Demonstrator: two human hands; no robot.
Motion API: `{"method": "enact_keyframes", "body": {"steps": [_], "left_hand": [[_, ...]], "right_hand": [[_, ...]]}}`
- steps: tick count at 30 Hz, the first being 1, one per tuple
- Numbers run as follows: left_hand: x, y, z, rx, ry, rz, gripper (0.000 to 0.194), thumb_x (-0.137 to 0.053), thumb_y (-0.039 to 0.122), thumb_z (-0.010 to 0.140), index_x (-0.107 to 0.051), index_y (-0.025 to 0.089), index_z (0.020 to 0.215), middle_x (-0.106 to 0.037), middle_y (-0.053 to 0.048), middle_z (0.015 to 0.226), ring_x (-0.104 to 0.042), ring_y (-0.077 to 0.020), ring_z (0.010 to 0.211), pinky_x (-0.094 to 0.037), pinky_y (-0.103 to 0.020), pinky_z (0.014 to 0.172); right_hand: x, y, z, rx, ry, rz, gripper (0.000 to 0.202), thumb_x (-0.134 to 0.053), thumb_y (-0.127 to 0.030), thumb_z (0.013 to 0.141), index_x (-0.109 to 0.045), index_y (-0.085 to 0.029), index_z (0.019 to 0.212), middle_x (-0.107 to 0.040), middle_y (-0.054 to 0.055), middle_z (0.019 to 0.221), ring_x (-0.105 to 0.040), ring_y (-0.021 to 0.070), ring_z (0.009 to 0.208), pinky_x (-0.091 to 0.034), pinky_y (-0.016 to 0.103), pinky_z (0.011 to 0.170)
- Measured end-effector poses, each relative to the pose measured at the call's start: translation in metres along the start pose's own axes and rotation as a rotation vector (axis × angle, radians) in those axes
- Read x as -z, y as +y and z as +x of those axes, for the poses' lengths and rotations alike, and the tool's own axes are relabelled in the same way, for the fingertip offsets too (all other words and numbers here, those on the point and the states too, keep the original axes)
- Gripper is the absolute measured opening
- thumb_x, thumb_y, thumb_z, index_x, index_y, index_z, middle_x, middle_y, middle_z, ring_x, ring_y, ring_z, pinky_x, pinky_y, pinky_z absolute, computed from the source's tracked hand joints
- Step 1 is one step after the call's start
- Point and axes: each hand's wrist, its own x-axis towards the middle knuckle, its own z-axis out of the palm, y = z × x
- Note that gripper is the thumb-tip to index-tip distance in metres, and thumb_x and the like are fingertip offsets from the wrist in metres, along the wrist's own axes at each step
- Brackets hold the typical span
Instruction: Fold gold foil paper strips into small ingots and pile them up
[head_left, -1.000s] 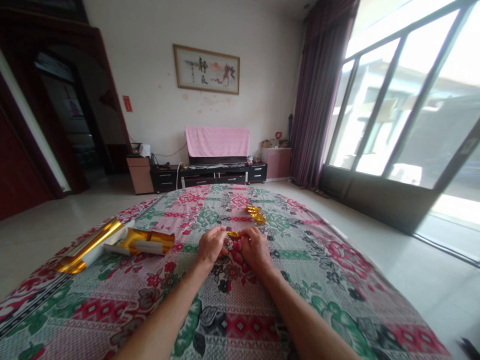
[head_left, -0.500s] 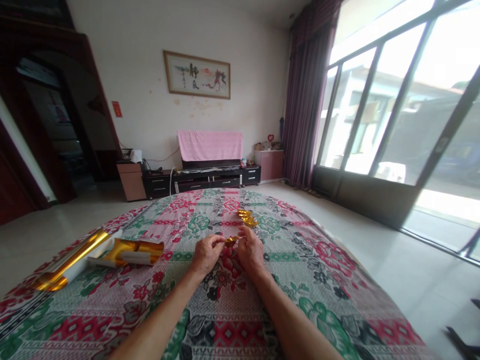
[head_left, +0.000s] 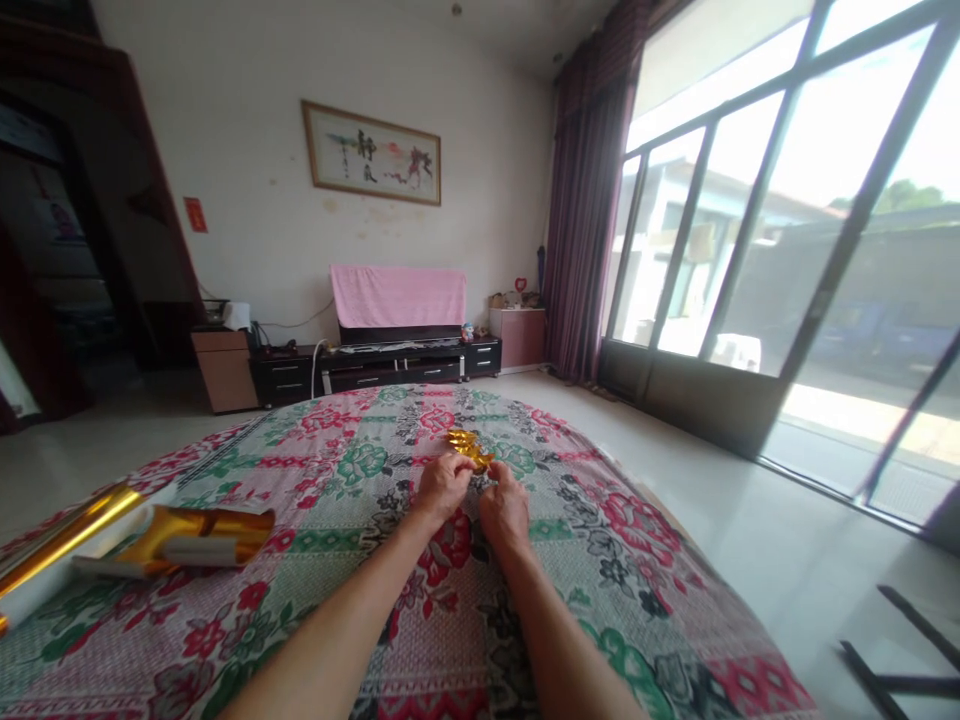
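My left hand [head_left: 444, 484] is closed in a pinch at the left end of a small folded gold foil piece [head_left: 484, 459]. Opposite it, my right hand [head_left: 504, 505] has its fingertips closed at the piece's right end. Just beyond the fingers lie several similar shiny gold folded pieces [head_left: 461, 439] in a short row, and the held one touches or nearly touches them. Fingertips cover part of it, so its full shape is hidden.
A patterned cloth [head_left: 322, 600] covers the table. On the left lie sheets of gold foil paper with white backing [head_left: 187, 535] and a long gold foil roll [head_left: 75, 535]. Dark metal legs [head_left: 885, 670] stand on the floor at right.
Both hands have moved forward with the small gold piece, up to the row of folded pieces. The view has turned slightly to the right.
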Motion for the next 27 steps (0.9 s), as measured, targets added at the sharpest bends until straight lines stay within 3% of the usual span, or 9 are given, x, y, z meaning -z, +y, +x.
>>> {"method": "enact_keyframes", "body": {"steps": [12, 27], "left_hand": [[-0.01, -0.016, 0.007, -0.013, -0.028, 0.004, 0.021, -0.048, 0.014, 0.075, -0.067, 0.017, 0.081, -0.069, -0.003, 0.081, -0.061, -0.0142, 0.075, -0.044, -0.023, 0.072], [-0.01, -0.014, 0.007, 0.027, -0.013, 0.031, 0.02, -0.049, 0.014, 0.075, -0.067, 0.017, 0.082, -0.069, -0.004, 0.08, -0.061, -0.0139, 0.072, -0.044, -0.023, 0.069]], "right_hand": [[-0.004, -0.003, -0.002, -0.022, 0.02, -0.073, 0.032, -0.039, -0.01, 0.072, -0.061, -0.016, 0.094, -0.065, 0.013, 0.087, -0.056, 0.0244, 0.087, -0.036, 0.032, 0.075], [-0.005, -0.004, -0.003, -0.004, -0.009, -0.092, 0.031, -0.039, -0.012, 0.076, -0.061, -0.016, 0.097, -0.065, 0.013, 0.089, -0.055, 0.0244, 0.09, -0.035, 0.032, 0.077]]}}
